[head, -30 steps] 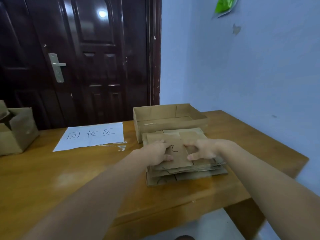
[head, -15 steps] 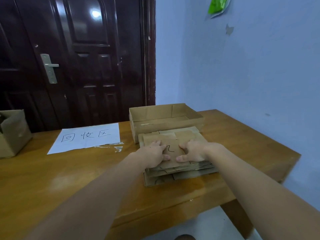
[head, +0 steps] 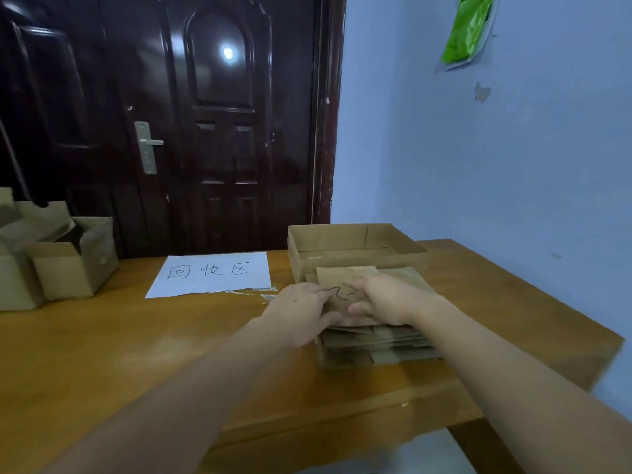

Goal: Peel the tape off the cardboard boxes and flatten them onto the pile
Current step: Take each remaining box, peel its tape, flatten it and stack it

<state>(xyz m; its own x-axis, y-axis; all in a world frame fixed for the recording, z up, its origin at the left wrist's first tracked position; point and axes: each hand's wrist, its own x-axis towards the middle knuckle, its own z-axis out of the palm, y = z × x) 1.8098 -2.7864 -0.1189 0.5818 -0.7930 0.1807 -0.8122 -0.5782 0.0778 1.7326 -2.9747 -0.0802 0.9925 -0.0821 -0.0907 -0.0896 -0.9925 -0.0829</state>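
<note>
Both hands are laid flat on the pile of flattened cardboard (head: 376,340), which sits on the wooden desk (head: 136,354). The left hand (head: 301,311) is pressed on the left part of the top sheet (head: 345,278), its fingers (head: 323,295) stretched out and relaxed, nothing gripped. The right hand (head: 386,299) is spread on the right part of the same sheet, its fingers likewise extended, with the thumb pointed toward the left thumb so that the two nearly meet. A black pen mark (head: 342,294) is seen on the sheet between the two hands. Just beyond the fingertips, touching the far edge of the pile, an open shallow box (head: 355,248) is stood. To the left of the left hand, a white paper sign (head: 212,275) with handwritten characters is laid flat on the desk. Well to the left of it, at the desk's edge, unflattened boxes (head: 65,265) are grouped, their flaps open. Behind the desk a dark door (head: 205,114) with a metal handle (head: 147,147) is seen, and on the blue wall (head: 478,165) above the right hand a green packet (head: 468,29) is hung.
</note>
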